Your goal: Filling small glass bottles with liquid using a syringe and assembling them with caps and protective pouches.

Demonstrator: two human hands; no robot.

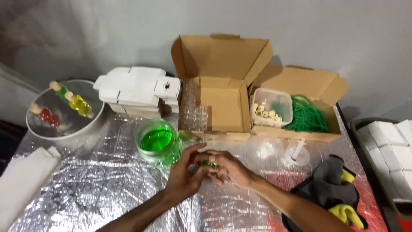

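Hands (206, 169) meet beside green jar (156, 140), mid-table.

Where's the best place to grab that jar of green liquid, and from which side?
Grip the jar of green liquid around its round side wall, coming in from the near left. It stands upright and open-topped, and both hands are busy just to its right.

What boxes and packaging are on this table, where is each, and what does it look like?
Open cardboard box: back centre, brown, lid up.
Second cardboard box: back right, brown, holding a clear tub and green cord.
Flat white cartons: stacked back left.
White blocks: far right, in a dark tray.
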